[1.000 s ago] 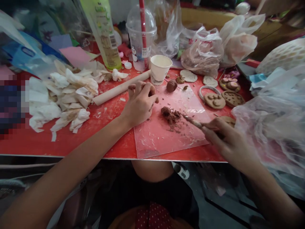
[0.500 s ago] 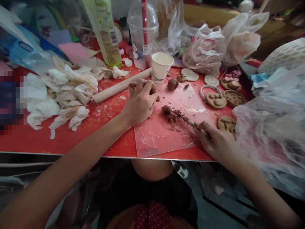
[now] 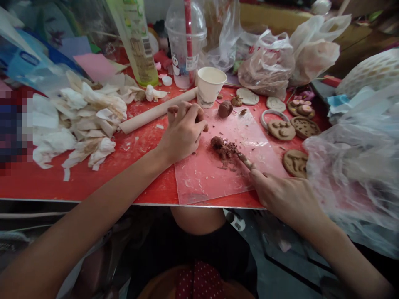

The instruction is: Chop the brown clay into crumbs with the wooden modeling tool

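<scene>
My right hand [image 3: 277,191] is closed around a thin modelling tool [image 3: 245,160] smeared with brown clay. The tool's tip reaches into a crumbly lump of dark brown clay [image 3: 226,149] on a clear plastic sheet [image 3: 199,182]. Over the sheet's left edge hovers my left hand [image 3: 183,131], its fingers bent and apart, with brown clay on the fingertips. I see nothing held in it. Behind the lump, a smooth brown clay ball [image 3: 225,109] sits near the sheet's far edge.
A paper cup [image 3: 211,87] stands behind the sheet, beside a pale rolling pin [image 3: 156,111]. Crumpled tissues [image 3: 87,112] cover the left. To the right lie a ring [image 3: 264,118], decorated clay discs [image 3: 281,130] and plastic bags [image 3: 352,166]. A domed cup [image 3: 185,50] and a bottle [image 3: 140,45] stand behind.
My right hand has moved slightly left and turned, so less of the tool shows. The clay by its tip has shifted a little. My left hand stays almost still.
</scene>
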Available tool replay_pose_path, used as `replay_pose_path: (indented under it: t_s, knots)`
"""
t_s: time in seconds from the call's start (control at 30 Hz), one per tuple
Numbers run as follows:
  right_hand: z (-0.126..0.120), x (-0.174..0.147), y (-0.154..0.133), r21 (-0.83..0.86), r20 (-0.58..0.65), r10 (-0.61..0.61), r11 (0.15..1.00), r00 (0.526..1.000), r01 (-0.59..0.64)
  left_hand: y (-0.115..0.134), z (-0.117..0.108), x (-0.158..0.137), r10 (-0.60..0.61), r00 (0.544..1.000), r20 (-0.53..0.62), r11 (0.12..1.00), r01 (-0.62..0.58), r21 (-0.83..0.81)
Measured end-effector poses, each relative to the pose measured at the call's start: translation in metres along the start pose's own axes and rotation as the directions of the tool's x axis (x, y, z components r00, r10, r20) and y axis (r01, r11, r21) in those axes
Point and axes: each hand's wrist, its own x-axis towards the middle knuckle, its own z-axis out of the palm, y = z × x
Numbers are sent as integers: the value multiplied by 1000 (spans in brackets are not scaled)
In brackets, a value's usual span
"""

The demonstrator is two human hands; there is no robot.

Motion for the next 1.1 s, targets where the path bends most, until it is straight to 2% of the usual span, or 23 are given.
replay_pose_path:
  t_s: [0.17,0.23,0.3,0.4,0.5,0.57,0.6,0.73,0.8,0.93,1.03,1.1]
  knots:
    - [1,-16,10,61,5,-19,998,1000,19,1,0,0,-6,1000,22,999,7,-33]
    - [2,-20,17,141,-28,33,990,999,-28,1,-1,1,-22,999,24,999,22,-37]
    - [2,-21,23,248,-64,134,962,989,-114,1,-1,1,-33,999,32,998,35,-44]
    - [1,-18,26,411,-86,291,882,953,-232,1,-2,1,-13,999,42,999,14,-34]
    - [-2,-11,24,581,-91,467,742,879,-334,1,-2,1,-19,999,41,1000,20,-24]
    - [-6,-5,22,639,-58,531,670,845,-378,1,-2,1,-39,999,38,999,40,-35]
    - [-8,0,20,645,-47,522,667,851,-374,1,-2,1,-45,998,37,998,46,-43]
    - [-12,18,9,602,-61,360,757,931,-253,1,-2,0,-47,998,36,996,50,-70]
    - [-12,24,3,597,-24,321,764,947,-244,1,-3,-1,-35,999,39,997,37,-62]
    - [-16,29,-4,609,102,336,723,936,-326,0,-3,0,-17,998,59,999,19,-31]
    - [-21,29,-1,649,178,365,654,914,-388,-1,-12,2,-33,997,67,999,35,-34]
    - [-22,27,3,684,147,420,610,896,-399,3,-27,2,-54,998,45,998,55,-20]
